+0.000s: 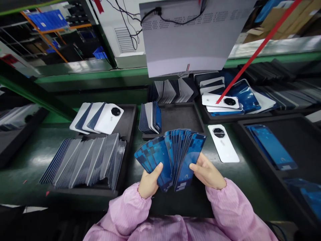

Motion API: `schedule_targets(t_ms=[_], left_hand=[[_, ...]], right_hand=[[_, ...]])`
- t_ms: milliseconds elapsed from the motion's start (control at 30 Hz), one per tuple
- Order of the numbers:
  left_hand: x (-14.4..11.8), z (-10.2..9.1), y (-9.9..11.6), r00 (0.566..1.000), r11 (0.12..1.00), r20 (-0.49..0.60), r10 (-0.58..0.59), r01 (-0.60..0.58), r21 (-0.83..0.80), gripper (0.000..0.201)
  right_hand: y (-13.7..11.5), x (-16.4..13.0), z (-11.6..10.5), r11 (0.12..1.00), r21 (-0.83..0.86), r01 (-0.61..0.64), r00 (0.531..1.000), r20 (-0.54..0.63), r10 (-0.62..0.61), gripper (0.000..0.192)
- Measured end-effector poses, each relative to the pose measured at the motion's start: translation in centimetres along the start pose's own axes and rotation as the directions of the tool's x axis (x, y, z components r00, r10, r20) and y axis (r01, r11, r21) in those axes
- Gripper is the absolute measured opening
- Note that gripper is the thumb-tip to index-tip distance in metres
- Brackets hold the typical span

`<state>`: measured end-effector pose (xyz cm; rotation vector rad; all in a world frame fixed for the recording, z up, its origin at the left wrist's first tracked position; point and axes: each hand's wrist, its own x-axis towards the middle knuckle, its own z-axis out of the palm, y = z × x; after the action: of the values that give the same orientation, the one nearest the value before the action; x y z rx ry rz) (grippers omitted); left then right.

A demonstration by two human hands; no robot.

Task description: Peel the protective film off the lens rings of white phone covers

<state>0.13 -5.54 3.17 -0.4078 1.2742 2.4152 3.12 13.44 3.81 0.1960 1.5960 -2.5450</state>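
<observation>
Fanned out between my two hands is a thick stack of blue phone back panels (pixel 160 155), tilted up in front of me. My left hand (pixel 149 180) grips the lower left side, thumb across the front panel. On the right side, my right hand (pixel 207 170) pinches the stack with its thumb on the nearest panel. The fingers behind the panels are hidden. Just beyond the stack, a black tray (pixel 179 117) holds a small upright row of panels (pixel 149 117). A white phone back panel (pixel 223 144) with a round camera ring lies right of my right hand.
A left tray (pixel 130 124) carries white and dark panels (pixel 107 117) and long leaning rows of panels (pixel 85 162). More blue panels (pixel 273 145) lie in the right tray (pixel 301 134). A grey metal housing (pixel 188 40) hangs above the bench, and a red strap (pixel 260 50) slants across the right.
</observation>
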Motion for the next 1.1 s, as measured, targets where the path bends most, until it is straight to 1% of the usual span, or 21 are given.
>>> schedule_targets(t_ms=[67,100,167,233,300,433,500,567,600,667,733,767,800,867,967,1033,1100], left_hand=[[0.1,-0.2,-0.3,0.999,1.000,0.029,0.014,-0.015,0.014,0.044],[0.1,-0.3,-0.4,0.999,1.000,0.052,0.001,-0.001,0.007,0.041],[0.0,-0.5,-0.3,0.993,0.997,0.102,-0.062,0.065,-0.030,0.040],[-0.2,-0.5,0.1,0.985,0.989,0.128,-0.117,0.127,-0.075,0.042],[-0.2,-0.2,0.5,0.988,0.988,0.109,-0.105,0.116,-0.100,0.045],[0.0,0.1,0.5,1.000,0.997,0.031,0.001,0.001,-0.071,0.043],[0.2,0.0,0.2,0.998,0.999,0.037,0.049,-0.048,-0.021,0.043],[0.4,-0.3,-0.2,0.994,0.997,0.080,0.073,-0.075,0.023,0.046],[0.5,-0.4,-0.3,0.993,0.997,0.103,0.062,-0.065,0.027,0.047],[0.5,-0.6,-0.2,0.992,1.000,0.127,-0.003,0.004,-0.011,0.046],[0.5,-0.7,0.2,0.992,0.993,0.107,-0.068,0.077,-0.088,0.044],[0.5,-0.6,0.3,0.994,0.989,0.077,-0.080,0.089,-0.121,0.045],[0.5,-0.6,0.5,0.996,0.986,0.045,-0.082,0.088,-0.140,0.046],[0.5,-0.4,0.6,0.997,0.987,0.004,-0.079,0.079,-0.138,0.045],[0.5,-0.1,0.5,0.998,0.992,0.027,-0.056,0.058,-0.108,0.042],[0.5,0.0,0.4,0.998,0.995,0.051,-0.024,0.028,-0.094,0.044],[0.6,0.1,0.4,0.998,0.996,0.050,-0.032,0.036,-0.084,0.046]], right_hand=[[0.3,0.1,0.2,1.000,-0.010,-0.028,0.999,0.033,0.028,0.055],[0.4,0.1,0.3,0.999,-0.018,-0.041,0.998,0.052,0.042,0.056],[0.6,0.3,0.4,0.998,-0.023,-0.055,0.996,0.071,0.057,0.058],[0.5,0.4,0.4,0.999,-0.020,-0.048,0.998,0.046,0.049,0.058],[0.3,0.5,0.3,0.999,-0.029,-0.031,1.000,0.002,0.031,0.056],[0.1,0.3,0.2,1.000,-0.018,0.004,1.000,-0.028,-0.005,0.052],[0.3,0.2,0.2,1.000,-0.016,0.011,1.000,-0.012,-0.011,0.054],[0.5,0.3,0.2,0.999,-0.039,-0.009,1.000,0.028,0.010,0.058],[0.6,0.3,0.2,0.998,-0.053,-0.025,0.998,0.050,0.027,0.060],[0.7,0.4,0.2,0.997,-0.067,-0.047,0.996,0.074,0.052,0.062],[0.6,0.4,0.1,0.998,-0.062,-0.032,0.998,0.046,0.035,0.060],[0.5,0.4,0.1,0.998,-0.054,-0.012,1.000,0.023,0.014,0.059],[0.5,0.3,0.0,0.999,-0.042,0.008,1.000,0.006,-0.008,0.058],[0.4,0.1,-0.2,0.999,-0.012,0.038,0.999,0.007,-0.038,0.058],[0.6,-0.1,-0.4,0.999,-0.031,0.039,0.998,0.055,-0.038,0.058],[0.9,0.0,-0.2,0.996,-0.086,0.013,0.996,0.089,-0.005,0.056],[1.1,0.1,-0.1,0.993,-0.121,-0.016,0.992,0.122,0.031,0.056]])
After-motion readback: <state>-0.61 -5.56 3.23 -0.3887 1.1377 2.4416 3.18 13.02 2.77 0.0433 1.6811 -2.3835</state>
